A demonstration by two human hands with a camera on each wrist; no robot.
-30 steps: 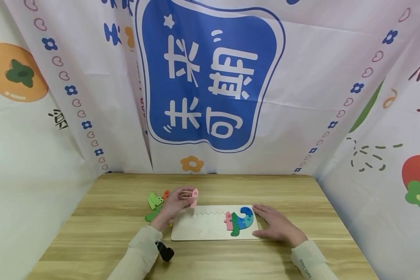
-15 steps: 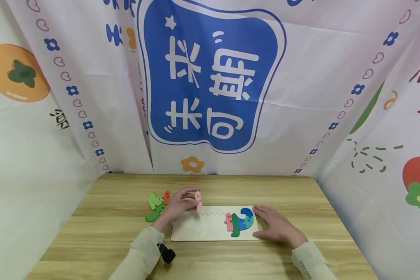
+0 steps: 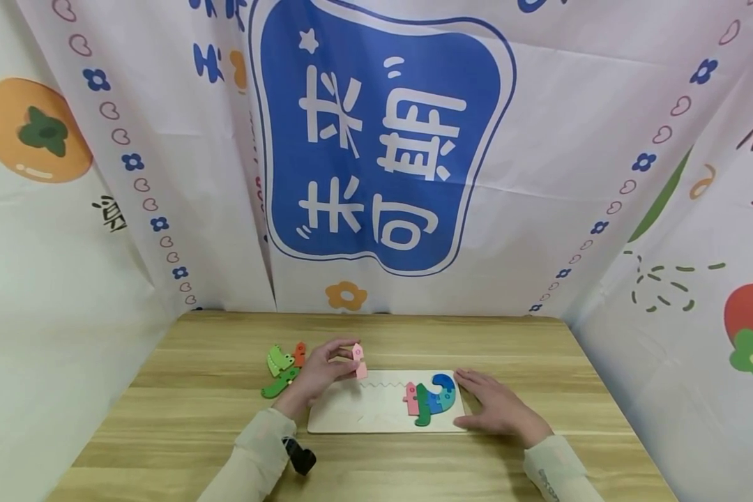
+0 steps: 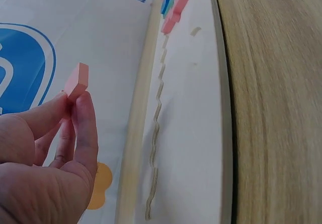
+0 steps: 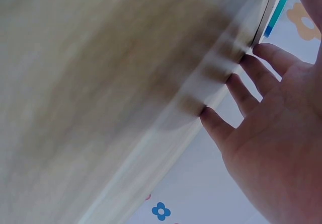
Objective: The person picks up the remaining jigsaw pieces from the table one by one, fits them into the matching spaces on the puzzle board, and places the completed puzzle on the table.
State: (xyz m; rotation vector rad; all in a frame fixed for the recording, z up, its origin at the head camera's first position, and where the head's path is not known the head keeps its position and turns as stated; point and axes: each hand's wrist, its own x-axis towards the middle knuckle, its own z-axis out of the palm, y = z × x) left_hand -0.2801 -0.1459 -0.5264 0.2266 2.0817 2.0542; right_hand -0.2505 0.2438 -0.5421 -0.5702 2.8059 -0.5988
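Between the thumb and fingertips of my left hand (image 3: 321, 371) is a light pink puzzle piece (image 3: 360, 361), held up over the far left part of a pale wooden puzzle board (image 3: 358, 415). The left wrist view shows the pinched piece edge-on, above a wavy groove in the board. Joined pieces lie at the board's right end: a blue tail piece (image 3: 443, 383), a green leg piece (image 3: 422, 406) and a darker pink piece (image 3: 411, 399). My right hand (image 3: 497, 404) rests at the board's right edge, fingers extended, fingertips down in the right wrist view.
Left of the board lie a light green crocodile-head piece (image 3: 279, 358), a darker green piece (image 3: 280, 383) and an orange piece (image 3: 299, 353), partly beside my left hand. A printed cloth (image 3: 539, 230) stands behind the wooden table (image 3: 163, 432).
My left hand has moved slightly to the right with the light pink piece, which has turned a little. My right hand has stayed at the board's edge.
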